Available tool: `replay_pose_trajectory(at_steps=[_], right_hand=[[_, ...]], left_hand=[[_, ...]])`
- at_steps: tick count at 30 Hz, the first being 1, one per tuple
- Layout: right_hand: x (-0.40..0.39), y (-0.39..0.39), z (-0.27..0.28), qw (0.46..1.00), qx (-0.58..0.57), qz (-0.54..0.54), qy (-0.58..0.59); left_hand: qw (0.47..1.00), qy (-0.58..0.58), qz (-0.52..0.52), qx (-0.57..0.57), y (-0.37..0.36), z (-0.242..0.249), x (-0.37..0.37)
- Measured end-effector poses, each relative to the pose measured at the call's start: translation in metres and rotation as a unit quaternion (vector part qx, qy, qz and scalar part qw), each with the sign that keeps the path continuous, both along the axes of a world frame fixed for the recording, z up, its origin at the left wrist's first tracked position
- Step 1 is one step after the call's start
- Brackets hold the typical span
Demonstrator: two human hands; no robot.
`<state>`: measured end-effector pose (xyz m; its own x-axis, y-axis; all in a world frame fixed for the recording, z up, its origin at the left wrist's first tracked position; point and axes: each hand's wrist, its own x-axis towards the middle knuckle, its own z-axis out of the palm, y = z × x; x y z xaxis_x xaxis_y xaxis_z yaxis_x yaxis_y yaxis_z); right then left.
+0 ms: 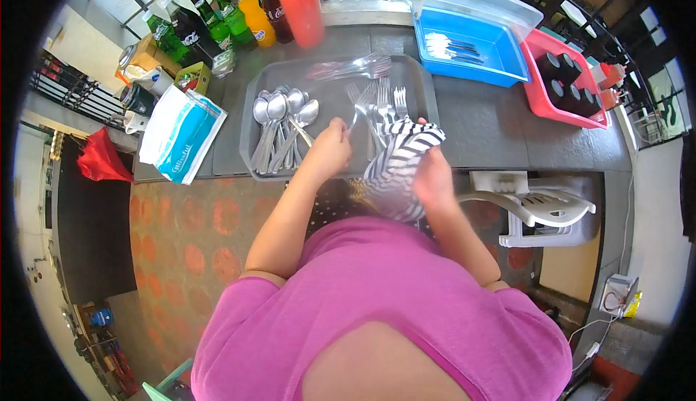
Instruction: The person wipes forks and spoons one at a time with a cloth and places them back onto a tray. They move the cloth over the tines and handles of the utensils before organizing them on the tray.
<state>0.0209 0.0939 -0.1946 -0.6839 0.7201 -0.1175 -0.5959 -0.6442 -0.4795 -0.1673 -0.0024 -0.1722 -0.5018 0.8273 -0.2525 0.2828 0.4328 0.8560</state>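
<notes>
Striped cloth (407, 156) is closed in my right grip (433, 178), over the near edge of the gray tray (328, 95).
My left grip (331, 147) is curled beside the forks (383, 98); whether it pinches one, I cannot tell. Spoons (275, 114) lie left of it.

Your right hand (435, 180): some fingers hidden by the striped cloth (409, 151), whose lower end is blurred. Your left hand (330, 149): fingertips hidden, can't tell what they grip. Far forks (373, 66): handles smeared. Red container (299, 9): top cut off by the upper edge. Blue box (471, 72): utensils (448, 48) too small to sort.
</notes>
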Motion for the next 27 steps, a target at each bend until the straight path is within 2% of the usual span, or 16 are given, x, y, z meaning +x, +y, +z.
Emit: replay_pose_trajectory(at_steps=[3, 6, 10, 11, 12, 14, 16, 18, 20, 22, 23, 26, 27], right_hand=[[-0.013, -0.007, 0.009, 0.999, -0.030, 0.010, -0.022], [-0.025, -0.008, 0.007, 0.999, -0.015, -0.027, -0.009], [-0.036, -0.015, 0.002, 0.998, -0.030, -0.035, -0.034], [-0.034, -0.009, -0.020, 0.996, -0.073, 0.022, -0.039], [-0.032, -0.010, -0.016, 0.996, -0.072, 0.021, -0.040], [-0.029, -0.014, -0.006, 0.993, -0.042, -0.001, -0.110], [-0.026, -0.011, -0.001, 0.990, -0.050, 0.010, -0.128], [-0.025, -0.010, 0.003, 0.987, 0.019, 0.053, -0.150], [-0.030, -0.012, 0.003, 0.984, 0.064, 0.019, -0.168], [-0.035, -0.011, 0.002, 0.965, 0.150, -0.069, -0.204], [-0.034, -0.007, -0.005, 0.942, 0.231, -0.100, -0.221], [-0.031, -0.003, -0.011, 0.929, 0.259, -0.106, -0.241], [-0.030, -0.005, -0.005, 0.945, 0.235, -0.078, -0.213]], left_hand=[[1.000, 0.016, -0.002, 0.022, -0.015, 0.008, 0.010], [0.997, 0.013, -0.033, 0.070, -0.022, -0.017, 0.034], [0.993, -0.019, -0.041, 0.106, -0.028, -0.023, 0.077], [0.994, 0.017, -0.044, 0.100, -0.029, -0.023, 0.084], [0.993, 0.053, -0.046, 0.093, -0.030, -0.022, 0.087], [0.992, 0.044, -0.063, 0.103, -0.035, -0.018, 0.085], [0.990, 0.037, -0.079, 0.113, -0.039, -0.009, 0.084], [0.992, 0.026, -0.083, 0.096, -0.043, 0.002, 0.086], [0.990, 0.038, -0.086, 0.107, -0.047, 0.007, 0.083], [0.988, 0.050, -0.086, 0.120, -0.049, 0.013, 0.084], [0.988, 0.050, -0.094, 0.115, -0.051, 0.018, 0.086], [0.986, 0.055, -0.095, 0.123, -0.053, 0.021, 0.087], [0.985, 0.059, -0.095, 0.135, -0.053, 0.021, 0.087]])
